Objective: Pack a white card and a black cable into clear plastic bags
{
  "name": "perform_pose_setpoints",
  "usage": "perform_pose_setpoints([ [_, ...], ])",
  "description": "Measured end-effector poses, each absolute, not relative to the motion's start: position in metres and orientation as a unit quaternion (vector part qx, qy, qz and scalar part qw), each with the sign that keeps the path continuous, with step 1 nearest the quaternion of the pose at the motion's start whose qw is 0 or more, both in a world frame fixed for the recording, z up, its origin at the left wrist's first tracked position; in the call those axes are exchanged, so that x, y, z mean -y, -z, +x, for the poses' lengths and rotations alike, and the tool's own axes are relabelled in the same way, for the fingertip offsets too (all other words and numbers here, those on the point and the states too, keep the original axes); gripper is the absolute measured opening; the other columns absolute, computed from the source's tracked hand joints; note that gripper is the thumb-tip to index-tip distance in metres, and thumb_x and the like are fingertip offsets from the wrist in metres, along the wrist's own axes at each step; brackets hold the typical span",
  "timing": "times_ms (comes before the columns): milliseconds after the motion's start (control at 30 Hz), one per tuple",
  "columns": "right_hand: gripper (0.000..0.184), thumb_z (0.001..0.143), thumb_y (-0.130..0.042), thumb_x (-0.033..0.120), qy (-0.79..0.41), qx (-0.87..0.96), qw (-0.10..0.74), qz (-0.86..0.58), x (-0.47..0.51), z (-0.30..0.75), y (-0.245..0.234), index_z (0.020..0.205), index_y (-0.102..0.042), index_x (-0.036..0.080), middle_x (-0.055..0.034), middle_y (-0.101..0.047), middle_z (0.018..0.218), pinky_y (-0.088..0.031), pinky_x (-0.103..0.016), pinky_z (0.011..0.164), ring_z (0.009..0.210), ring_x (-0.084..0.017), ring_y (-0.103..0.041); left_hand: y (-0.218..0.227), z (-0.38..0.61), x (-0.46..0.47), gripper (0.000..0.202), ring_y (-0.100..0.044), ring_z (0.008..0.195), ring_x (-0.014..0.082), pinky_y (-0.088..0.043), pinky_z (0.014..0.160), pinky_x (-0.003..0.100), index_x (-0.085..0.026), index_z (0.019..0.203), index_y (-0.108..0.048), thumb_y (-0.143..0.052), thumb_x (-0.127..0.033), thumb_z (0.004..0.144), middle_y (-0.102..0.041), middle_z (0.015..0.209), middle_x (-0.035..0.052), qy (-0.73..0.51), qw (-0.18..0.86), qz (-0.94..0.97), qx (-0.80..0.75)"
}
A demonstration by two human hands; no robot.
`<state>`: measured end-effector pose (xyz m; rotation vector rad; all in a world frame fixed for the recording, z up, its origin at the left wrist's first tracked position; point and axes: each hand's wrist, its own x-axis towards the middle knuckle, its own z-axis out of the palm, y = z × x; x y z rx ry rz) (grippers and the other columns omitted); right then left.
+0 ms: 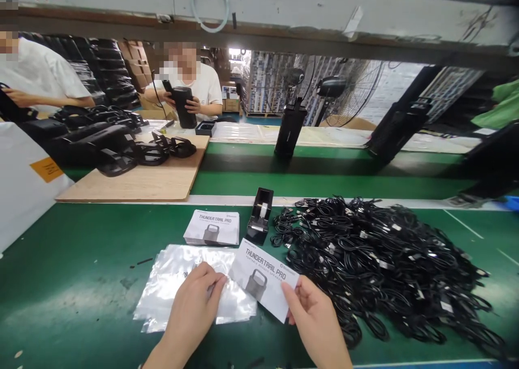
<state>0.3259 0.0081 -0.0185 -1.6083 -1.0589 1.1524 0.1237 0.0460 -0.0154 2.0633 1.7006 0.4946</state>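
Observation:
My right hand (313, 316) grips a printed leaflet (263, 277) by its right edge, thumb on top. The leaflet reads "Thunder Trail Pro" and shows a portable speaker. With thumb and forefinger together, my left hand (198, 296) pinches a clear plastic bag (160, 282) on top of a loose pile of such bags. The leaflet's left corner hangs over the bags, close to my left fingertips. Behind the bags lies a stack of the same leaflets (213, 228). To its right stands a black tape dispenser (260, 217).
A large heap of coiled black cables (377, 266) covers the right side of the green table. Beyond, black speakers (290, 130) stand on a green belt. A wooden board (162, 182) at left bears black straps. A person (203, 88) opposite holds a speaker; another sits far left.

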Motion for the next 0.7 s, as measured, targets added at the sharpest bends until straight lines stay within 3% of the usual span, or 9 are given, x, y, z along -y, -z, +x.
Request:
perform_pose_setpoints([
  [167,0.038,0.075,-0.049,0.056,-0.443,0.432,0.424,-0.662,-0.004,0.322,0.025,0.065,-0.045,0.019,0.0021,-0.047,0.055,-0.037,-0.022,0.043,0.05,-0.012,-0.045,0.011,0.124,-0.043,0.034,-0.056,0.072,0.0193,-0.045,0.064,0.031,-0.021,0.068,-0.061,-0.035,-0.033,0.086,-0.057,0.073,0.0037,-0.183,0.216,0.746,-0.603],
  [400,0.032,0.074,-0.05,0.049,-0.456,0.434,0.38,-0.678,0.005,0.324,0.025,0.065,-0.047,0.018,0.0041,-0.044,0.047,-0.038,-0.021,0.038,0.042,-0.011,-0.045,0.02,0.123,-0.037,0.027,-0.057,0.078,0.021,-0.047,0.07,0.035,-0.021,0.096,-0.059,-0.036,-0.033,0.086,-0.06,0.081,0.0045,-0.227,0.201,0.731,-0.612],
  [700,0.032,0.074,-0.05,0.04,-0.584,0.415,0.293,-0.633,-0.003,0.332,0.024,0.084,-0.055,0.011,0.0081,-0.042,0.04,-0.024,-0.015,0.027,0.028,-0.006,-0.036,0.029,0.119,-0.037,0.018,-0.058,0.081,0.0211,-0.048,0.071,0.034,-0.023,0.082,-0.061,-0.045,-0.032,0.082,-0.061,0.083,0.0034,-0.222,0.187,0.755,-0.588],
])
